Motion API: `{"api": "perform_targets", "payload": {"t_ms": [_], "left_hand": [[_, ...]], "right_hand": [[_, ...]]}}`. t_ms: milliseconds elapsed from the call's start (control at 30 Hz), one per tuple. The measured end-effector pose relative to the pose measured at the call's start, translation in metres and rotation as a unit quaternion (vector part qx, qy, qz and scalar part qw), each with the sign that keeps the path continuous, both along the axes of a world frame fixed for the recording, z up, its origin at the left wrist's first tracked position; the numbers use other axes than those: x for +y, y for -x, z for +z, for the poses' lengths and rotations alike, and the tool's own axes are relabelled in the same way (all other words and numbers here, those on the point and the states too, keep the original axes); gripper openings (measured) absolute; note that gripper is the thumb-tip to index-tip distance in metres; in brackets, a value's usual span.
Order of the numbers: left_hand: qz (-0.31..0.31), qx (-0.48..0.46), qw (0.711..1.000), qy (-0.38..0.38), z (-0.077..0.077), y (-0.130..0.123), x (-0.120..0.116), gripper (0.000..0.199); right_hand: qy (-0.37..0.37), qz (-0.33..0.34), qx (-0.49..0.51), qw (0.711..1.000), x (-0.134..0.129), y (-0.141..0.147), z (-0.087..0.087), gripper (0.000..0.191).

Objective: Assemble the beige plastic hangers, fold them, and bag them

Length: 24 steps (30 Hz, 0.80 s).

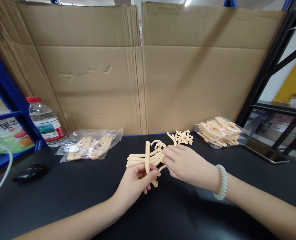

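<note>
My left hand [138,181] is closed round a long beige plastic hanger arm [147,156], pinched between thumb and fingers with its upper end pointing up. A second beige end [154,183] pokes out below those fingers. Just right of it, my right hand [185,163] has its fingers curled down at the pile; what they grip is hidden behind the knuckles. Several similar arms [138,160] lie side by side on the black table behind the left hand. Beige curved hooks [158,143] lie beyond them, partly covered by the right hand.
Small beige parts [184,137] are heaped farther back. Clear bags of beige pieces lie left [93,146] and right [219,131]. A water bottle [46,123], black mouse [30,172] and phone [262,150] rest on the table [70,196]. Cardboard [88,73] walls the back.
</note>
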State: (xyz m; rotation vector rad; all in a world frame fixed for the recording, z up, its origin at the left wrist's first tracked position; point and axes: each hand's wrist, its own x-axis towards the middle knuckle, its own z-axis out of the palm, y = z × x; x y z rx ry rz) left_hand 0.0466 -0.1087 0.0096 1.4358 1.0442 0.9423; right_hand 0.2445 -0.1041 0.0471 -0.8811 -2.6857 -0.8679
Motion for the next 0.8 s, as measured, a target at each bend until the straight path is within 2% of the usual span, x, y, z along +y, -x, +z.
{"api": "perform_targets", "payload": {"t_ms": [167,233,267,333,400,467,533,567,600,667,733,800], "left_hand": [[0.011,-0.006,1.0,-0.003,-0.003,0.0,-0.001,0.027],[0.024,-0.017,1.0,-0.009,-0.002,0.0,-0.002,0.026],[0.03,-0.025,0.999,-0.012,-0.002,0.001,-0.002,0.026],[0.041,-0.044,0.998,-0.018,-0.001,0.002,-0.002,0.026],[0.05,-0.064,0.996,-0.02,-0.001,0.002,-0.001,0.026],[0.053,-0.077,0.995,-0.02,-0.002,0.003,0.0,0.027],[0.049,-0.081,0.995,-0.019,-0.002,0.004,0.0,0.028],[0.046,-0.079,0.996,-0.02,-0.003,0.004,0.0,0.028],[0.042,-0.078,0.996,-0.022,-0.002,0.004,0.0,0.028],[0.037,-0.074,0.996,-0.023,-0.001,0.004,-0.001,0.028],[0.025,-0.069,0.997,-0.021,0.001,0.004,-0.003,0.028],[0.007,-0.067,0.998,-0.02,0.002,0.003,-0.004,0.028]], "right_hand": [[0.026,0.017,0.058,0.998,0.0,-0.001,0.002,0.014],[0.071,0.028,0.144,0.987,0.0,-0.001,0.002,0.008],[0.104,0.027,0.211,0.971,0.0,0.0,0.0,0.004],[0.207,0.018,0.36,0.909,0.0,0.004,-0.004,0.011],[0.35,0.022,0.471,0.81,0.0,0.01,-0.011,0.02],[0.487,0.037,0.529,0.694,-0.001,0.018,-0.017,0.027],[0.553,0.046,0.576,0.601,-0.003,0.024,-0.022,0.032],[0.56,0.046,0.6,0.569,-0.004,0.026,-0.023,0.034],[0.56,0.044,0.621,0.546,-0.004,0.028,-0.024,0.036],[0.567,0.043,0.634,0.524,-0.004,0.028,-0.025,0.037],[0.593,0.046,0.613,0.52,-0.003,0.028,-0.026,0.035],[0.604,0.057,0.59,0.533,-0.002,0.028,-0.028,0.032]]}}
